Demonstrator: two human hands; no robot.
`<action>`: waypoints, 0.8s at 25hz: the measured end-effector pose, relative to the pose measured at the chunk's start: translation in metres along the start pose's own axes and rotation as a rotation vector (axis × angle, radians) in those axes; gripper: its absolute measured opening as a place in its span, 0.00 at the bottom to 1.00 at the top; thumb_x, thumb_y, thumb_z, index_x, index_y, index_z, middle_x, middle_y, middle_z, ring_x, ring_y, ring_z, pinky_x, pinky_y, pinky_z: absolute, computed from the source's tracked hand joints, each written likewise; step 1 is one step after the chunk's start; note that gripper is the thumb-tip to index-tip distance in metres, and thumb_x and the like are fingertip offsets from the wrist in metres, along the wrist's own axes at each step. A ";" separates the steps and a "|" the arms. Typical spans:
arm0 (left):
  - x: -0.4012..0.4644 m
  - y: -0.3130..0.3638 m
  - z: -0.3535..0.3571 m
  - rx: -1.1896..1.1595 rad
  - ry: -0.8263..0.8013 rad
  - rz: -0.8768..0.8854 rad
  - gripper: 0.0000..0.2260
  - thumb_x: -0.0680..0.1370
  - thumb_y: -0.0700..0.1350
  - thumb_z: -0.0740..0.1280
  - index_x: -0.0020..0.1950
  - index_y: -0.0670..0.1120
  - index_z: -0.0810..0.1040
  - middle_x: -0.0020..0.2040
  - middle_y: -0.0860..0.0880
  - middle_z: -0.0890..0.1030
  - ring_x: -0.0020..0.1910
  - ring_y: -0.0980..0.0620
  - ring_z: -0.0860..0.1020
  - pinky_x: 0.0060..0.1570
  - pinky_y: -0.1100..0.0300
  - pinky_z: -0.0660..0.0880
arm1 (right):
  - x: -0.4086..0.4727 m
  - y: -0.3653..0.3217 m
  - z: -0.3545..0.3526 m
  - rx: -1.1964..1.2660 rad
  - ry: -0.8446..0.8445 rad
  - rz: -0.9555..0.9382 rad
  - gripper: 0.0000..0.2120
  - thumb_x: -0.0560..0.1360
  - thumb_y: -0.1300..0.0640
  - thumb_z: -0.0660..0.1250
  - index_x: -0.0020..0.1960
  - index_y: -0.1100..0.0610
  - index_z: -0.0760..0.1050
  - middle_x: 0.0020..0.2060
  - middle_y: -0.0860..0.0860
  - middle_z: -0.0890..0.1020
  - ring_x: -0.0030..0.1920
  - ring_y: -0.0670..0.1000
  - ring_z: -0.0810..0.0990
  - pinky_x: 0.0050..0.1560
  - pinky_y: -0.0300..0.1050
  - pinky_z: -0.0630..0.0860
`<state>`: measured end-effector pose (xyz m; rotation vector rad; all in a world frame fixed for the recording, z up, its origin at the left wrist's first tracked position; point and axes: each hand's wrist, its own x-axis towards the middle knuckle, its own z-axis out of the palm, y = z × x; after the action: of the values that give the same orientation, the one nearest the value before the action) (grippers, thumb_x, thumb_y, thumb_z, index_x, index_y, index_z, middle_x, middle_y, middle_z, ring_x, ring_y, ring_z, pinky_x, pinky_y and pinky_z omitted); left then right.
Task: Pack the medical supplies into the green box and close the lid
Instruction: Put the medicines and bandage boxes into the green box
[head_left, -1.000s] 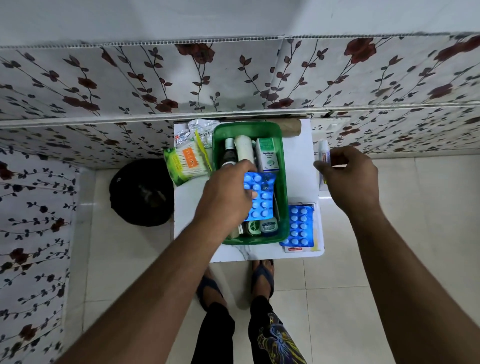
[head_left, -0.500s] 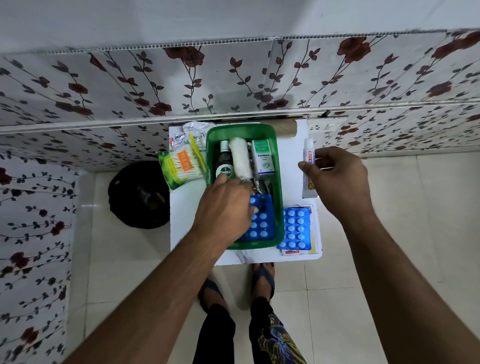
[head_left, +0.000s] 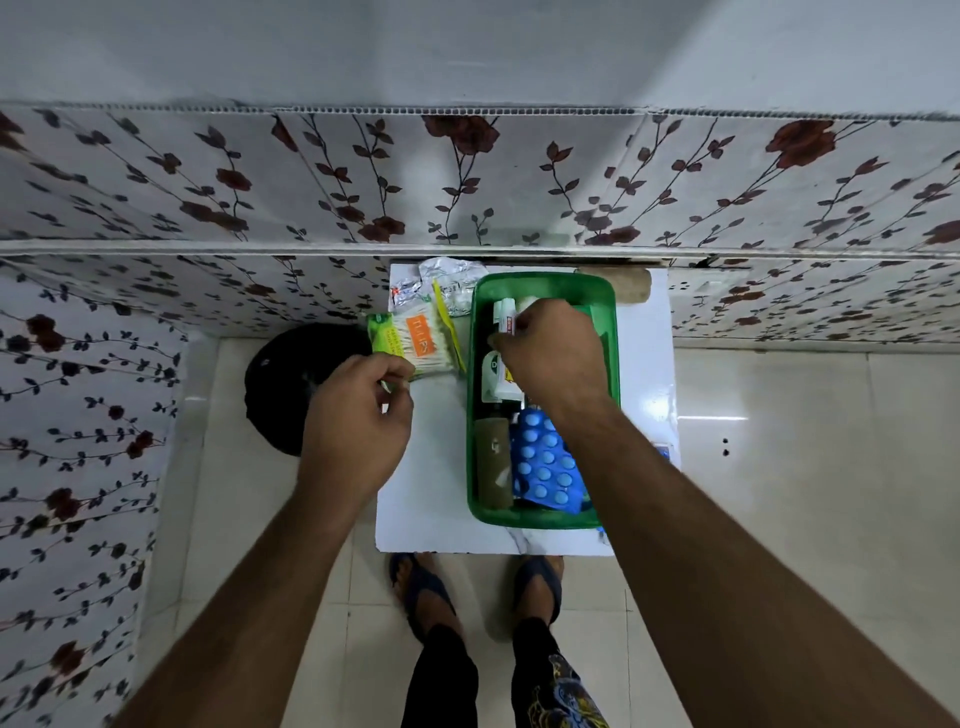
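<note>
The green box (head_left: 610, 332) stands open on a small white table (head_left: 431, 483). Inside lie a blue blister pack (head_left: 545, 467), a brown roll (head_left: 492, 462) and a dark bottle with a white label (head_left: 491, 376). My right hand (head_left: 550, 353) is over the box, shut on a white tube (head_left: 505, 317) that points toward the wall. My left hand (head_left: 358, 421) pinches the near corner of a green and orange cotton swab pack (head_left: 415, 345) lying left of the box. A second blue blister pack is almost hidden under my right forearm.
Crinkled clear packets (head_left: 447, 283) lie at the table's back left. A brown cardboard roll (head_left: 631, 286) lies behind the box against the flowered wall. A black round object (head_left: 283, 384) sits on the floor left of the table. My sandalled feet (head_left: 426, 587) stand at the table's front edge.
My right hand has carried the white tube from the table's right side into the box. My left hand has left the box and moved left onto the swab pack.
</note>
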<state>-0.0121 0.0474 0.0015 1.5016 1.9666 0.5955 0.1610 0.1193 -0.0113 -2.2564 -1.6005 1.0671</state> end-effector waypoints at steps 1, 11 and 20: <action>-0.001 -0.005 0.001 0.001 -0.009 -0.010 0.09 0.75 0.37 0.66 0.52 0.46 0.82 0.47 0.48 0.81 0.40 0.54 0.79 0.44 0.56 0.77 | 0.002 -0.001 0.002 -0.026 0.008 -0.005 0.14 0.69 0.48 0.71 0.38 0.60 0.79 0.30 0.53 0.78 0.35 0.58 0.77 0.35 0.43 0.67; 0.007 -0.023 0.000 -0.021 -0.009 -0.025 0.12 0.73 0.40 0.71 0.57 0.46 0.80 0.51 0.47 0.81 0.45 0.51 0.79 0.48 0.54 0.77 | -0.022 0.008 -0.047 0.099 0.402 -0.049 0.10 0.74 0.52 0.64 0.47 0.53 0.83 0.38 0.48 0.85 0.39 0.52 0.81 0.40 0.42 0.74; 0.069 -0.033 0.019 0.558 -0.267 0.112 0.46 0.64 0.57 0.77 0.76 0.49 0.60 0.71 0.43 0.67 0.68 0.38 0.64 0.62 0.42 0.65 | 0.072 0.070 -0.064 -0.367 0.143 -0.117 0.22 0.71 0.57 0.69 0.64 0.45 0.76 0.57 0.54 0.81 0.55 0.61 0.79 0.51 0.54 0.78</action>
<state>-0.0356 0.1046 -0.0469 1.9104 1.9309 -0.1329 0.2667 0.1702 -0.0336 -2.3526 -1.9681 0.6065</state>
